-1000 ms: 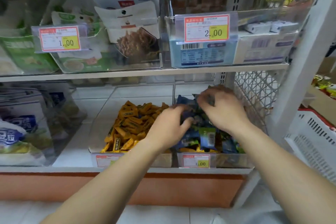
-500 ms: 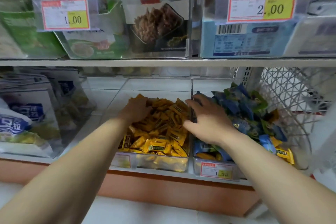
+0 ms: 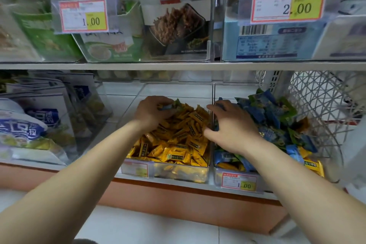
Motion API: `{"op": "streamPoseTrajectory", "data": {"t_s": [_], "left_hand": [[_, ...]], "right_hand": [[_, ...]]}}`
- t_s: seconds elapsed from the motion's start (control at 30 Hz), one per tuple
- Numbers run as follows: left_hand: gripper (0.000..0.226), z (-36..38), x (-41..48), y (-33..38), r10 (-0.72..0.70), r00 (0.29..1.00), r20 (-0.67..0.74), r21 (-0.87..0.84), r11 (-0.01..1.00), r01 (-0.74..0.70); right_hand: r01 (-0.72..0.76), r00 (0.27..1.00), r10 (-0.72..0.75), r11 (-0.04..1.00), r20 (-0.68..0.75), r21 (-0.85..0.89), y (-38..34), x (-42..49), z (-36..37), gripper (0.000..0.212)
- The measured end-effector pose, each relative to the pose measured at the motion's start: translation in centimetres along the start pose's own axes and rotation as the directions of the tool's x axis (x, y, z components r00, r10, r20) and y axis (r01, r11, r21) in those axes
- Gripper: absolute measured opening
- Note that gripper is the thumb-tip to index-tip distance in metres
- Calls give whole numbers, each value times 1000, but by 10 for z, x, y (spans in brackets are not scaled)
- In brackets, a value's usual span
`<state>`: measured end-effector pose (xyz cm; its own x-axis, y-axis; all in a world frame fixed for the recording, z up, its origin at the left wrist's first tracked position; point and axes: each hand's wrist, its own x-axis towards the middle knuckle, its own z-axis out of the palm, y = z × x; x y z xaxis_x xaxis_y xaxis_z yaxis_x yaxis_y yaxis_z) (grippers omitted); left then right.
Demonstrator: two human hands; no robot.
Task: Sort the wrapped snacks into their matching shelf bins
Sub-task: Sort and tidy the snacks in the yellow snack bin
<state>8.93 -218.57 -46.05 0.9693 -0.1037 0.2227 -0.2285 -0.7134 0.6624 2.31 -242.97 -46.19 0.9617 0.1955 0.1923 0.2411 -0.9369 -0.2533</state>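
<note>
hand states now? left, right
Left hand: gripping a blue-green snack above the yellow snacks.
Right hand: open, fingers spread on the blue snack pile.

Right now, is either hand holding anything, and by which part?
Left hand grips small blue and green wrapped snacks by one end; right hand lies open on the blue-wrapper pile.

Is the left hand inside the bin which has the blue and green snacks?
No, the left hand is in the yellow-snack bin, and its curled fingers hold blue and green wrappers.
</note>
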Motion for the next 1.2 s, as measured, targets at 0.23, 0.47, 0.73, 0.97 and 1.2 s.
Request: {"op": "streamPoseTrajectory", "data": {"t_s": [0.23, 0.47, 0.73, 0.97, 1.2], "left_hand": [[12, -6, -60, 68, -113, 989, 93, -603, 784, 147], [19, 14, -88, 87, -21, 983, 183, -697, 702, 144], [10, 10, -84, 41, 60, 997, 50, -117, 992, -54], [36, 18, -65, 14, 47, 991, 125, 123, 990, -62], [57, 51, -21, 32, 183, 893, 412, 135, 957, -258]], "right_hand": [[73, 987, 26, 811, -160, 581, -37, -21, -22, 31], [78, 984, 80, 601, -157, 796, -27, -40, -40, 9], [-10, 875, 170, 943, -454, 334, 33, -39, -48, 13], [-148, 920, 96, 983, -380, -111, 25, -28, -38, 23], [-18, 998, 18, 1000, 63, -3, -11, -4, 3, 74]]}}
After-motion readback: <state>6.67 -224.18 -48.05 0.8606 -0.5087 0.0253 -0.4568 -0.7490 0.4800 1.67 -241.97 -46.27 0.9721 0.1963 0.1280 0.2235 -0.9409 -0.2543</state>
